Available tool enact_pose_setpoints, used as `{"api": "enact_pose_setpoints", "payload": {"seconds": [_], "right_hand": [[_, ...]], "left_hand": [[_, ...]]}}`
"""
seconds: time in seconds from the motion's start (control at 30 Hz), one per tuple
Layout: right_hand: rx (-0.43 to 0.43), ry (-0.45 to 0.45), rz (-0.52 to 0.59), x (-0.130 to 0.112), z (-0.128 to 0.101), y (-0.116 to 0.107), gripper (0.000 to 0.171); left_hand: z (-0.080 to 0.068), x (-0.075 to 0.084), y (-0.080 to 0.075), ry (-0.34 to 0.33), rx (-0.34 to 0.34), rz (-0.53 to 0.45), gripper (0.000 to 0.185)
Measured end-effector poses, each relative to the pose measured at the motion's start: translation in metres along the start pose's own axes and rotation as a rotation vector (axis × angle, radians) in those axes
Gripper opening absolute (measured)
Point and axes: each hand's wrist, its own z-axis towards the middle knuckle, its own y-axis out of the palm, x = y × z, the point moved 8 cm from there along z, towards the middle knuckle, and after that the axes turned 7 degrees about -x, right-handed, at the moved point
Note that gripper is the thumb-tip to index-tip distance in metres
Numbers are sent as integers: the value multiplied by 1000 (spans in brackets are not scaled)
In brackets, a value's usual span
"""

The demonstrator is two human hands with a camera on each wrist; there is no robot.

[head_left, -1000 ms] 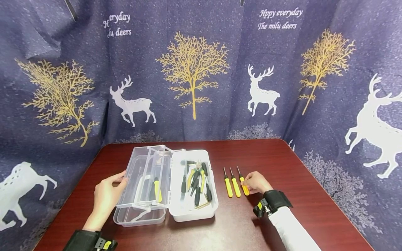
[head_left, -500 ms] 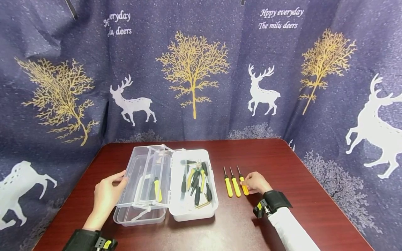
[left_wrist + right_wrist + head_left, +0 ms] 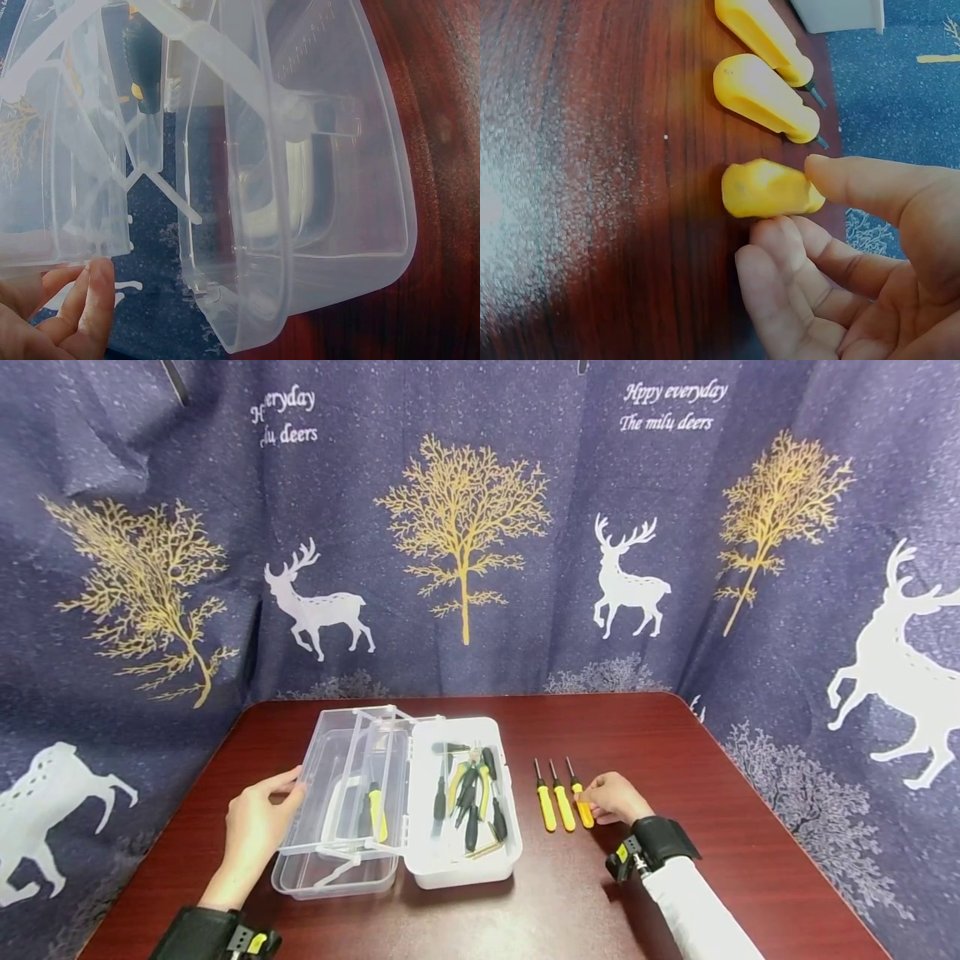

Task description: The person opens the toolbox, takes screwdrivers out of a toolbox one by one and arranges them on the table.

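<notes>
My left hand (image 3: 255, 827) pinches the edge of a raised clear plastic tray (image 3: 82, 247), part of an open toolbox, between thumb and fingers. Inside that clear part lies a yellow-and-black tool (image 3: 377, 814). At the right of the box, three yellow-handled screwdrivers lie side by side on the table, tips pointing away. My right hand (image 3: 617, 797) holds the rightmost screwdriver (image 3: 761, 189) by its handle, thumb on one side and fingers on the other. The middle screwdriver (image 3: 564, 807) and the left screwdriver (image 3: 546, 807) lie untouched beside it.
The toolbox's white base (image 3: 455, 875) holds yellow-handled pliers (image 3: 453, 789) and several black-handled tools. Its clear lid (image 3: 337, 883) rests opened to the left on the dark red table (image 3: 480, 927). A patterned blue curtain (image 3: 510, 568) hangs behind the table.
</notes>
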Motion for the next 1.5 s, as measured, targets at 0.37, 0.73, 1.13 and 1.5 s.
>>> {"api": "enact_pose_setpoints", "payload": {"seconds": [0.37,0.73,1.13,1.5], "right_hand": [[4,-3,6,-2,-3,0,20],[12,-21,-7,-2,-3,-1,22],[-2,-149,-58,-59,-17,3,32],[-55,-226,-107,-129,-43,34,25]], "left_hand": [[0,0,-2,-15,-4,-8,30],[-1,-1,-1,-13,-3,-7,30],[0,-2,-1,-10,-10,-8,30],[0,0,0,10,12,-2,29]]}}
